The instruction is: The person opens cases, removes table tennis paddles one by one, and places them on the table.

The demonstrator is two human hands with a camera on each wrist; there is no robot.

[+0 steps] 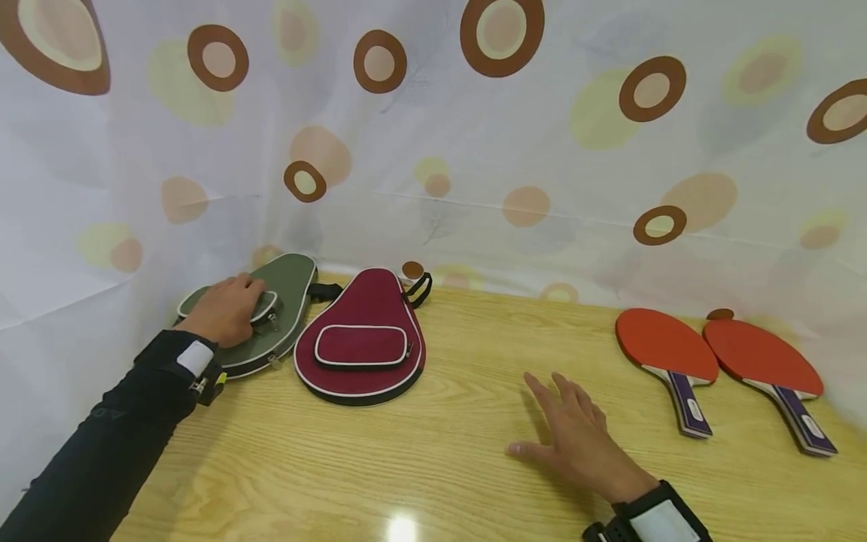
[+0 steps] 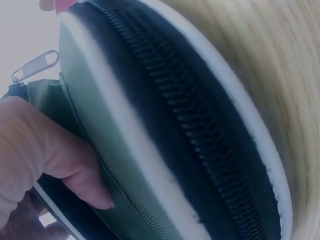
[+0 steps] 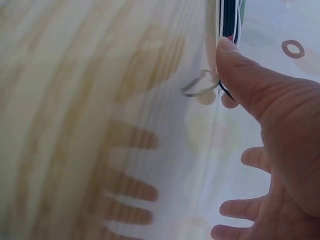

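Observation:
At the far left, my left hand (image 1: 226,310) grips the front pocket of a green table tennis paddle case (image 1: 293,282) with white piping. The left wrist view shows my thumb (image 2: 82,175) against the pocket's side, near a metal zipper pull (image 2: 36,66); the other fingers are mostly hidden. The case lies flat, and its black side zipper (image 2: 175,100) looks shut. Right of it lies a dark red paddle case (image 1: 371,301) with a pocket and a black strap. My right hand (image 1: 576,444) hovers above the table, fingers spread, holding nothing.
Two red table tennis paddles (image 1: 667,342) (image 1: 762,354) with dark blue handles lie side by side at the right of the wooden table (image 1: 460,452). A white patterned curtain (image 1: 433,135) stands along the back and left side.

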